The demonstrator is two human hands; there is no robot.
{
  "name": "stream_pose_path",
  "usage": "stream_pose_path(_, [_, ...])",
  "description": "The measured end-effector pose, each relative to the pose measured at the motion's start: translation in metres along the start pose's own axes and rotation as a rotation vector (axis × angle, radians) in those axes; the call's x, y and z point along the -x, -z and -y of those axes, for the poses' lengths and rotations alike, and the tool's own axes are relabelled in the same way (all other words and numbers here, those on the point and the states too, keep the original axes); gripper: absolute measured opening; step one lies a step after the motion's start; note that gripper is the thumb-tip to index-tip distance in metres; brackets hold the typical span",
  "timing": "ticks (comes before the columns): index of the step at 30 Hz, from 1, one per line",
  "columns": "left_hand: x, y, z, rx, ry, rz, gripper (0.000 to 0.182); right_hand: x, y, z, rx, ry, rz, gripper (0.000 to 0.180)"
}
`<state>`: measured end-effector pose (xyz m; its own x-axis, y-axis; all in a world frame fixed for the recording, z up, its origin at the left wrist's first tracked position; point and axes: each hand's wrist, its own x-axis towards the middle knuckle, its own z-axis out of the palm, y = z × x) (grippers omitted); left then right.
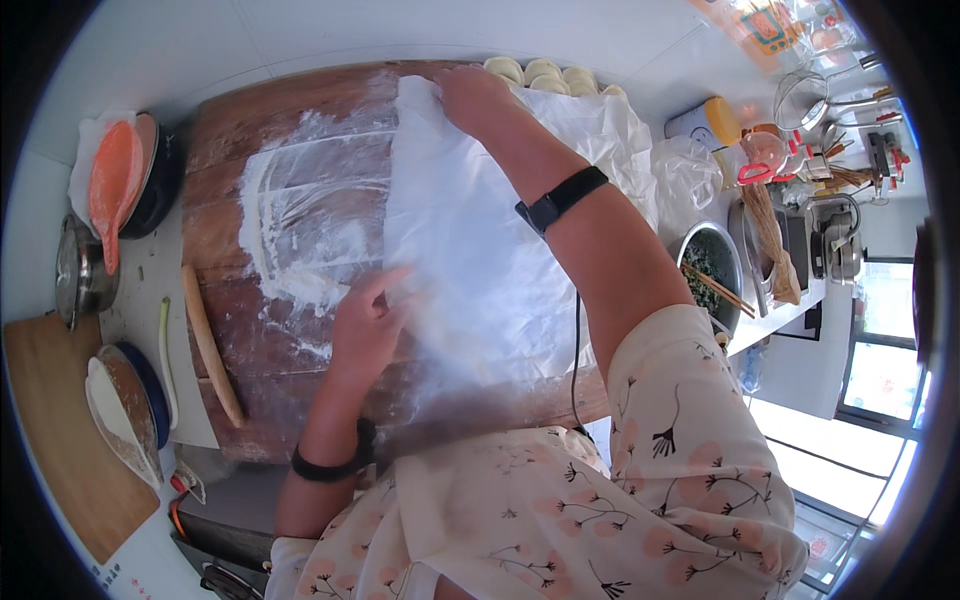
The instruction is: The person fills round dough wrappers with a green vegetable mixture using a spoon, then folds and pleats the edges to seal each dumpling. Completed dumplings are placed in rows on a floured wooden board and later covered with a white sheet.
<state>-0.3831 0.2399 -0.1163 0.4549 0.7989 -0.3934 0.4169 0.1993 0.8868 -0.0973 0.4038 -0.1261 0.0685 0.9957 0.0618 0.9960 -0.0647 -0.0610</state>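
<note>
A thin white sheet [465, 225], cloth or plastic, covers the right half of a floured wooden board [217, 187]. At its far left corner my right hand [472, 97] grips the edge, with the arm stretched across the sheet. My left hand [367, 322] pinches the left edge nearer to me; its fingertips and the sheet beside them are blurred. Loose flour [300, 217] lies spread over the board left of the sheet. Several pale dough buns [544, 71] sit along the far edge, partly behind the sheet.
A rolling pin [211, 345] rests along the board's left edge, near a green onion stalk [166, 360]. Farther left are a bag of flour [112, 405] and an orange ladle [116, 172]. On the right stands a metal bowl [739, 259] of chopped greens with chopsticks [720, 291].
</note>
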Motion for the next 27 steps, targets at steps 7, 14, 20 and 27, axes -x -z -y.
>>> stream_pose_path(7, [-0.002,0.003,0.002,0.02,-0.021,0.013,0.034,-0.007,0.014,-0.006,0.07,0.013,-0.069,0.017])
stream_pose_path(14, [-0.003,0.005,-0.002,0.137,-0.044,-0.116,0.041,-0.048,0.029,0.006,-0.208,0.014,-0.538,0.018])
stream_pose_path(20, [-0.012,0.01,-0.005,0.097,-0.065,-0.144,0.043,-0.03,0.025,0.006,-0.34,-0.031,-0.311,0.039])
stream_pose_path(27, [-0.014,0.01,0.002,0.164,-0.05,-0.121,0.04,0.01,0.034,-0.07,-0.158,-0.145,-0.291,0.029])
